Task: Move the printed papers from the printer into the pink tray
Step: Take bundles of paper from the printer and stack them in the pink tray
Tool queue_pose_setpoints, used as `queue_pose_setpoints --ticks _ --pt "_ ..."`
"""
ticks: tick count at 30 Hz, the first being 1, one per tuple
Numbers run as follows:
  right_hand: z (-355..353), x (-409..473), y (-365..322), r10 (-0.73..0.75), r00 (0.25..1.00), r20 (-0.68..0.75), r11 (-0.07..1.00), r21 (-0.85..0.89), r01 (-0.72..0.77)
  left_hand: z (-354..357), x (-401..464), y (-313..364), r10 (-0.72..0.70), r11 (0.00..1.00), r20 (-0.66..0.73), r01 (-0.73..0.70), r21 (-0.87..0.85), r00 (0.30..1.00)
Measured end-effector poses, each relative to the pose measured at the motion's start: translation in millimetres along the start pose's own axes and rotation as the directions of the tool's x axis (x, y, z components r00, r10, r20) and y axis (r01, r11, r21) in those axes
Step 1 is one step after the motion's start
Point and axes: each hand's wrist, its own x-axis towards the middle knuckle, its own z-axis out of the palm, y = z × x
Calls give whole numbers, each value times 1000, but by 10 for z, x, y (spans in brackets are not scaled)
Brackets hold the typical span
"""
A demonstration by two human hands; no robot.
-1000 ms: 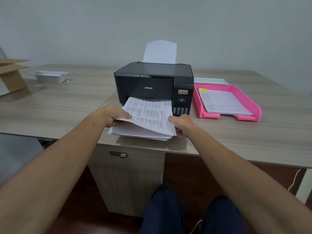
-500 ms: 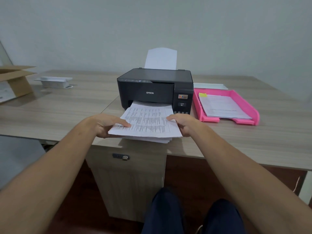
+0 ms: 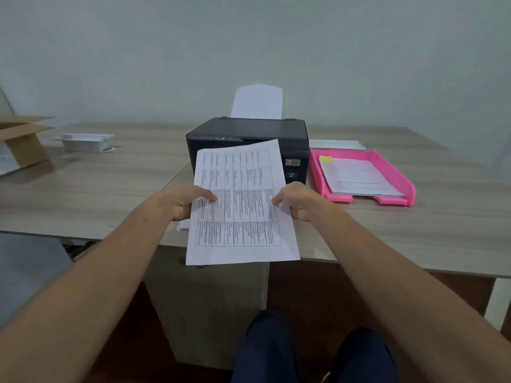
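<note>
The printed papers (image 3: 240, 205), white sheets with a table of small text, are lifted and tilted up toward me in front of the black printer (image 3: 249, 134). My left hand (image 3: 179, 201) grips their left edge with the thumb on top. My right hand (image 3: 297, 200) grips the right edge the same way. The stack hides the printer's output slot. The pink tray (image 3: 398, 172) sits on the desk right of the printer and holds several sheets with a yellow sticky note (image 3: 325, 158).
A blank sheet (image 3: 258, 102) stands in the printer's rear feed. An open cardboard box (image 3: 23, 142) and a white power strip (image 3: 83, 140) lie at the far left of the wooden desk (image 3: 96, 183). A drawer cabinet (image 3: 204, 308) stands below, my knees beside it.
Both hands have pulled the stack out of the printer, lifted it off the desk and tilted its top sheet up to face me. The camera has tipped slightly.
</note>
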Motion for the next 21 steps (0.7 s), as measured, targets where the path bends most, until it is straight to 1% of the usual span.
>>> queue_pose_setpoints --ticks 2,4,6,8,11,15,18,21 --pt "-136 -29 -14 -53 998 -27 999 12 53 155 3 95 62 998 -34 -62 -6 997" --pt "-299 -81 -39 -126 991 -43 991 44 128 344 35 211 158 987 -73 -160 -21 985" --pt "-460 -136 -72 -201 973 -118 975 75 210 530 62 325 271 961 -97 -274 -27 958" --pt "-719 -189 -76 -255 940 -226 953 104 284 806 118 467 366 928 -80 -370 -41 927" --pt "-1121 -253 -35 -283 897 -340 931 128 342 1256 202 622 463 881 -65 -467 -74 884" --pt "-1579 -339 114 -318 821 -475 912 84 402 1847 289 726 533 838 -49 -535 -105 845" --pt "-1783 -411 264 -335 760 -557 899 53 434 2166 327 734 556 824 -52 -558 -100 830" --pt "-1901 -437 555 -292 757 -584 893 116 434 2449 444 555 547 833 -30 -548 -74 836"
